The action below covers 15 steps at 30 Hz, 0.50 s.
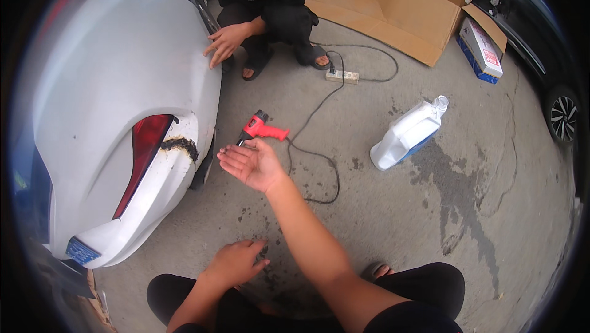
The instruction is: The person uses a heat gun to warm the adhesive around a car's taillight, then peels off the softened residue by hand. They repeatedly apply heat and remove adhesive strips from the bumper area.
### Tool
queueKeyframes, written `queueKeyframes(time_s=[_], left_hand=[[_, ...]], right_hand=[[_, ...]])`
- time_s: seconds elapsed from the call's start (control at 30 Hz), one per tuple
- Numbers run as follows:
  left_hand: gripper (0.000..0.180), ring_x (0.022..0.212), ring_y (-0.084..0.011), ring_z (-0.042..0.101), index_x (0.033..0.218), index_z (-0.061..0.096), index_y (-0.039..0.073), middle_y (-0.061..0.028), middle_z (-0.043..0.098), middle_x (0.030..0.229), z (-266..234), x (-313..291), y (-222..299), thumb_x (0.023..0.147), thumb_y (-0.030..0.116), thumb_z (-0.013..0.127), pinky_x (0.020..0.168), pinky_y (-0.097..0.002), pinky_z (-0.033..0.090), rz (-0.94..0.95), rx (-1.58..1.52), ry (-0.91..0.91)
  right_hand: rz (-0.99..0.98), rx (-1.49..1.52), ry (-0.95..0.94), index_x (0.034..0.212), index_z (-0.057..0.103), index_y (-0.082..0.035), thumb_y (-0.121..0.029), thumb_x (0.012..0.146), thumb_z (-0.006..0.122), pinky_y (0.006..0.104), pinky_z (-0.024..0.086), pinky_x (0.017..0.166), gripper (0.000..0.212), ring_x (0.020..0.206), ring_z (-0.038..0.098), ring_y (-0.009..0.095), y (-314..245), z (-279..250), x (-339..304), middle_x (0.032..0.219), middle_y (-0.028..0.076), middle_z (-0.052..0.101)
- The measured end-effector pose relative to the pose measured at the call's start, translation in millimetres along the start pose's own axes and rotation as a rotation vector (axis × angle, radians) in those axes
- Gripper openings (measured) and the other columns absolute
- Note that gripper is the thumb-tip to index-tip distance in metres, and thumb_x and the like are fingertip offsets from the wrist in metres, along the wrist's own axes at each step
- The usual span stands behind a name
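My right hand (253,164) reaches forward with the palm turned up and the fingers stretched out, holding nothing. Just beyond it a red and black heat gun (265,130) lies on the concrete, its nozzle partly behind my fingers. My left hand (236,262) hangs by my left knee, fingers loosely apart and nothing in them. To the left stands the rear corner of a white car (104,81) with a red tail light (144,161). Beside that light, the bumper (163,179) carries a dark, burnt-looking, torn patch (180,146).
A person (264,1) squats ahead, one hand (227,43) at the car's edge. The heat gun's black cable (316,108) runs to a power strip (342,77). A white jug (409,133) stands right, near a wet stain. Cardboard (381,10), a box (480,53) and a dark car (528,31) lie beyond.
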<state>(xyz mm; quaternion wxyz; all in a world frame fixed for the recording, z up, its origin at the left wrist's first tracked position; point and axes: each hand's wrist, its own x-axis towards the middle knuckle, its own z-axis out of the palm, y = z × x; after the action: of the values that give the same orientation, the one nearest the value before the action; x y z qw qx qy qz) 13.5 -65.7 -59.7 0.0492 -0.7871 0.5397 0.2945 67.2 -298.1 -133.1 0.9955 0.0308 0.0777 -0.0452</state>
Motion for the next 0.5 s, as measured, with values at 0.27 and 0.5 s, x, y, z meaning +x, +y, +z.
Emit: queueKeyframes(time_s=[0.27, 0.5], left_hand=[[0.054, 0.108, -0.0426, 0.068, 0.140, 0.060, 0.008, -0.0219, 0.069, 0.119, 6, -7, -4, 0.099, 0.043, 0.064, 0.093, -0.0507, 0.055, 0.001, -0.008, 0.003], [0.051, 0.104, -0.0405, 0.071, 0.136, 0.062, 0.009, -0.0190, 0.071, 0.115, -3, -10, 4, 0.098, 0.041, 0.067, 0.091, -0.0498, 0.056, -0.062, 0.056, 0.013]], right_hand=[[-0.015, 0.044, -0.033, 0.122, 0.058, 0.012, -0.027, 0.097, 0.057, 0.0523, 0.051, 0.114, 0.047, 0.125, 0.065, 0.040, -8, -5, 4, 0.128, 0.026, 0.066], [-0.059, 0.041, 0.020, 0.120, 0.058, 0.012, -0.027, 0.098, 0.056, 0.0524, 0.052, 0.112, 0.045, 0.123, 0.066, 0.040, -17, 0, -3, 0.125, 0.025, 0.067]])
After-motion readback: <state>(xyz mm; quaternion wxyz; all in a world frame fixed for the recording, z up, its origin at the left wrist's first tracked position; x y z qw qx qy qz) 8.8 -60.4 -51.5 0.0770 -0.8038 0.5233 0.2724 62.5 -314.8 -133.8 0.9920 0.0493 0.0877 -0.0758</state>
